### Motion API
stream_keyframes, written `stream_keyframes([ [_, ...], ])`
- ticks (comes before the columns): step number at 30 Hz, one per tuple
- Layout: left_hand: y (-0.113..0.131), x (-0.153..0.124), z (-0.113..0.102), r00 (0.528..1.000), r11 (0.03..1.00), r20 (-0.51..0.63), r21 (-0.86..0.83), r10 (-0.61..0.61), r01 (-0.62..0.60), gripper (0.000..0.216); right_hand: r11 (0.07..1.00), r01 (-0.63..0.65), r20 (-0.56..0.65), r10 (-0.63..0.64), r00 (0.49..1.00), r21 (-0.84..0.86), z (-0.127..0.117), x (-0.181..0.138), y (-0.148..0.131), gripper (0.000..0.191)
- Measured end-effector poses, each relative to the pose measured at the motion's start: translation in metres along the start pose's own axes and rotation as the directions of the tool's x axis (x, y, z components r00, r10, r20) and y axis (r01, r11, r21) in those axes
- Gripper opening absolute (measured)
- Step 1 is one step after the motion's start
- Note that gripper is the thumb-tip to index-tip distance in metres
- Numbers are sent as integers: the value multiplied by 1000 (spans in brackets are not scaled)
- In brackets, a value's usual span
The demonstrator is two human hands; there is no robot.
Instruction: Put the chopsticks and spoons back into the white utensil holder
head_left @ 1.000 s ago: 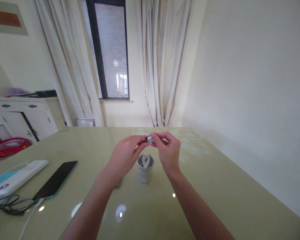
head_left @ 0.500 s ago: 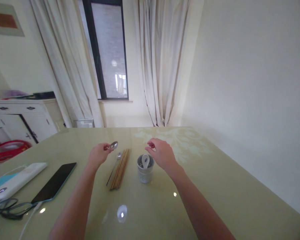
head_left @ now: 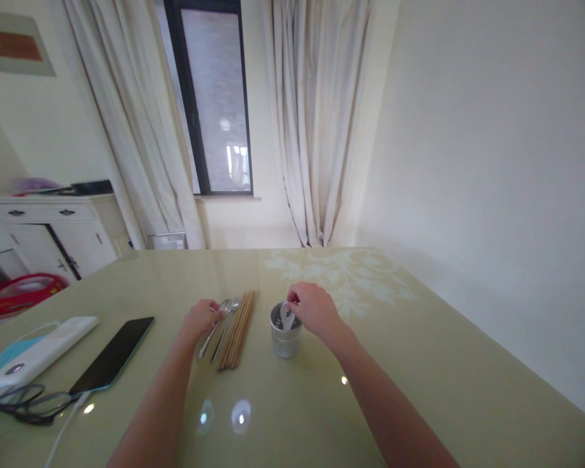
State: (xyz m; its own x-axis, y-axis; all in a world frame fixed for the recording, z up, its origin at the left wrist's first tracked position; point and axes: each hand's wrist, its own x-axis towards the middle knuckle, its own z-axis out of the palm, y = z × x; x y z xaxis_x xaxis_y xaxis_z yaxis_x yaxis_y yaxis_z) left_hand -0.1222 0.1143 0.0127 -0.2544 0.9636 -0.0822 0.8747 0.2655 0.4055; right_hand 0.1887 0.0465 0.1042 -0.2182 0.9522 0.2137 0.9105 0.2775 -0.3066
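My left hand [head_left: 203, 317] is closed on a metal spoon [head_left: 208, 339], fingers near its bowl, low over the table. Right beside it lies a second metal spoon [head_left: 235, 303], then a bundle of several wooden chopsticks [head_left: 238, 331]. A pale grey utensil holder [head_left: 286, 343] stands upright to the right of the chopsticks. In it leans a white ceramic spoon [head_left: 286, 317] with a small blue mark. The fingertips of my right hand [head_left: 314, 307] are pinched on this spoon's upper end at the holder's rim.
On the left of the glossy table [head_left: 370, 403] lie a black phone or tablet [head_left: 113, 354], a white device [head_left: 41, 351], a light blue item [head_left: 10, 367], eyeglasses [head_left: 32, 404] and a white cable [head_left: 65, 429]. A wall [head_left: 492, 195] runs along the right.
My left hand has lowered the metal spoon to beside the other metal spoon. My right hand has come down to the holder and closed on the ceramic spoon.
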Motion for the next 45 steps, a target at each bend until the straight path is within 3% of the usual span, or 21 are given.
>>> stream_keyframes([
  [5,3,-4,0,1000,1000,4,20,17,-17,20,1000,7,-15,-7,1000,-5,-1,-3,-2,7],
  [9,14,-11,-13,998,996,-66,84,6,0,21,999,32,-84,-30,996,27,-8,-4,-4,3],
  [12,40,-27,-34,984,992,-122,21,129,-127,23,993,59,-177,-40,983,107,-19,-5,-5,4],
  [14,67,-46,-48,929,915,-150,-179,338,-362,27,981,88,-253,-42,967,173,-30,-7,-5,7],
  [17,109,-82,-63,769,636,-238,-447,593,-629,39,948,170,-414,-45,909,269,-48,-15,-7,8],
  [20,138,-110,-66,685,476,-311,-532,659,-700,38,895,288,-558,-54,828,341,-62,-24,-13,7],
  [23,148,-123,-63,663,423,-338,-561,668,-712,34,846,366,-626,-50,778,387,-67,-31,-20,6],
  [26,145,-123,-63,674,421,-321,-585,665,-693,35,818,386,-621,-46,782,426,-64,-31,-23,4],
  [29,134,-113,-69,704,484,-300,-553,644,-678,40,821,328,-521,-44,853,467,-58,-27,-22,2],
  [31,122,-99,-73,752,590,-306,-476,584,-652,41,862,251,-416,-52,908,441,-54,-24,-20,14],
  [33,105,-81,-73,833,746,-299,-373,465,-551,38,913,185,-303,-73,950,363,-51,-23,-17,30],
  [35,85,-61,-66,916,895,-279,-262,288,-361,30,952,152,-174,-107,979,266,-46,-23,-14,39],
  [37,64,-44,-55,961,971,-246,-164,129,-172,25,971,151,-40,-146,988,186,-39,-23,-10,46],
  [40,38,-27,-38,983,997,-180,-69,19,-32,21,979,166,87,-176,980,115,-25,-23,-6,61],
  [45,25,-19,-22,993,999,-112,28,-23,26,18,980,168,149,-184,972,111,-12,-20,-5,78],
])
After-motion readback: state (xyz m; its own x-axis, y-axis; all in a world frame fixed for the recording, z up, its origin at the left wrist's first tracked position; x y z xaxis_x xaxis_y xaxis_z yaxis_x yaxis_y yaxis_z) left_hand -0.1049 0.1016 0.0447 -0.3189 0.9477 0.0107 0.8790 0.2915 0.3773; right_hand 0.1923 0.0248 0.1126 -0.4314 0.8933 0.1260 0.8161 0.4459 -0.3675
